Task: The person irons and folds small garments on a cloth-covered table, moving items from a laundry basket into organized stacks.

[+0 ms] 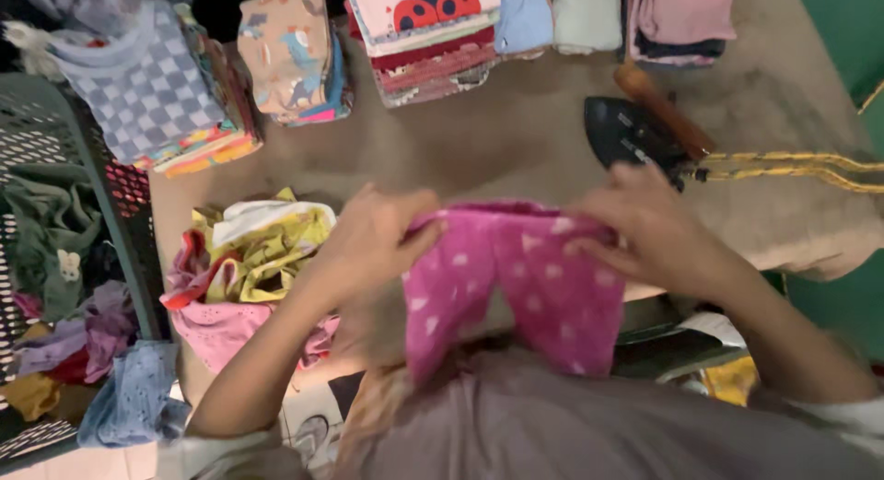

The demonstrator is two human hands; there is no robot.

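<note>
Two hands hold one pink dotted garment (516,277) up over the near edge of the table (516,130), close to the person's body. The left hand (373,236) grips the garment's left top corner, fingers curled tight around the cloth. The right hand (645,231) pinches the right top corner, fingers closed on the fabric, so the piece hangs down between both hands with its two legs pointing toward the person.

Just beyond the right hand a black iron (631,130) with a brown handle lies on the table, its yellow braided cord (792,167) running off toward the right edge. Near the table's left near corner sits a loose heap of crumpled clothes (244,259), just beside the left hand. Folded stacks of clothes (433,38) line the far edge. A green basket (55,259) of mixed laundry stands off the table's left side
</note>
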